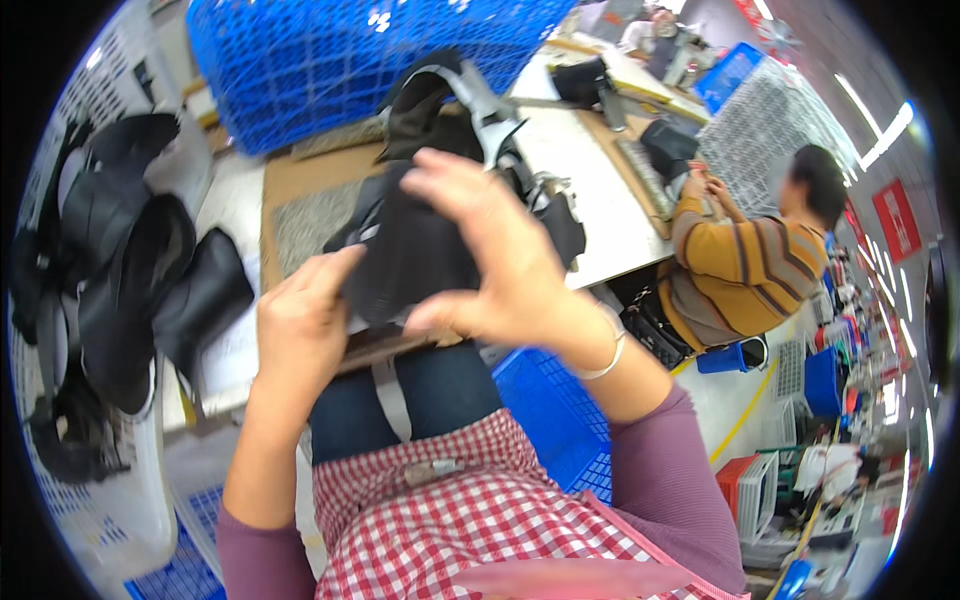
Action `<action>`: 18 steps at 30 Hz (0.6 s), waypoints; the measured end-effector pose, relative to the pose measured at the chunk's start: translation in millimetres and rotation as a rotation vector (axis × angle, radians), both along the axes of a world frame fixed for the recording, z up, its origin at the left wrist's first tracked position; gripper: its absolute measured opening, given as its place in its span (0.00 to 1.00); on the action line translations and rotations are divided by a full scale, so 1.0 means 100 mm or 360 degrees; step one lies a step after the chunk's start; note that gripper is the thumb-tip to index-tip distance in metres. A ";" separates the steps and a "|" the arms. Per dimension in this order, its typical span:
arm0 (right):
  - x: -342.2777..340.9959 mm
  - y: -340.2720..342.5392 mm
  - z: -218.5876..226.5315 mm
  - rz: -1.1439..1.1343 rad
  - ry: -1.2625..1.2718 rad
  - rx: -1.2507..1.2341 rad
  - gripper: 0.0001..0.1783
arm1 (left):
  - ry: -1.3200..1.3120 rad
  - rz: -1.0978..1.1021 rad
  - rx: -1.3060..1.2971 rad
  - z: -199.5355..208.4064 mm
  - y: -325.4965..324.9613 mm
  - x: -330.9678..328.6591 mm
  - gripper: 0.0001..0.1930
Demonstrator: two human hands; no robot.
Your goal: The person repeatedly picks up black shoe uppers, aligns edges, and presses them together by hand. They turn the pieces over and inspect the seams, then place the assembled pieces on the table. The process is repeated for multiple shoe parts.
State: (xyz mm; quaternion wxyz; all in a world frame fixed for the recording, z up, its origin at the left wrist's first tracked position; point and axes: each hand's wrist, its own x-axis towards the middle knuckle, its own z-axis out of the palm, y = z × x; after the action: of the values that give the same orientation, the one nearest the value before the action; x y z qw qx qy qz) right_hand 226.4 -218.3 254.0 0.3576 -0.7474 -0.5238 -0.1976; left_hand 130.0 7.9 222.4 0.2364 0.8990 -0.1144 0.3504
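In front of me is a black shoe upper point(405, 250), its far end among other dark pieces. Its left edge is pinched by my left hand point(300, 315), with the fingertips partly hidden. My right hand point(505, 265) hovers at its right side, thumb and fingers spread wide and smeared by motion; whether it touches the upper I cannot tell. Just beyond lies a heap of black and grey shoe uppers point(435, 110). Under the work is a brown board with a grey rough pad point(310, 225) on the white table point(610, 225).
At my left a white basket point(150, 480) overflows with black shoe uppers point(130, 280). A large blue crate point(370, 60) stands at the table's far side. Another blue crate point(555, 410) is below the table edge. To the right, a seated co-worker point(750, 270) handles a black piece.
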 end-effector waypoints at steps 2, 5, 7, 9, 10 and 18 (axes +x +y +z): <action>-0.19 0.08 -0.09 0.0027 -0.0046 0.0050 0.59 | 0.0138 0.0015 -0.0354 0.04 0.05 0.05 0.16; -0.25 0.28 -0.37 -0.0169 0.0048 0.0113 0.57 | 0.0205 -0.0023 -0.0519 0.04 0.10 0.05 0.09; -0.15 0.36 -0.58 -0.0254 0.0050 0.0137 0.47 | 0.0177 0.0025 -0.0241 0.05 0.10 0.02 0.10; -0.07 0.43 -0.73 -0.0331 -0.0079 0.0091 0.39 | 0.0195 0.0237 0.0165 0.07 0.06 0.02 0.11; -0.06 0.45 -0.78 -0.0313 -0.0092 0.0067 0.35 | 0.0055 0.0293 0.0340 0.09 0.03 0.04 0.11; 0.00 0.52 -0.65 -0.0333 -0.0215 0.0082 0.26 | -0.0033 0.0258 0.0846 0.13 -0.07 0.36 0.10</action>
State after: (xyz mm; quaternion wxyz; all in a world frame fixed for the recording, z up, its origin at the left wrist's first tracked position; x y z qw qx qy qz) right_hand 226.8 -166.5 188.7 0.3179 -0.7736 -0.4607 -0.2971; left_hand 166.2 0.6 235.4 -0.0377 0.9321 -0.1323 0.3351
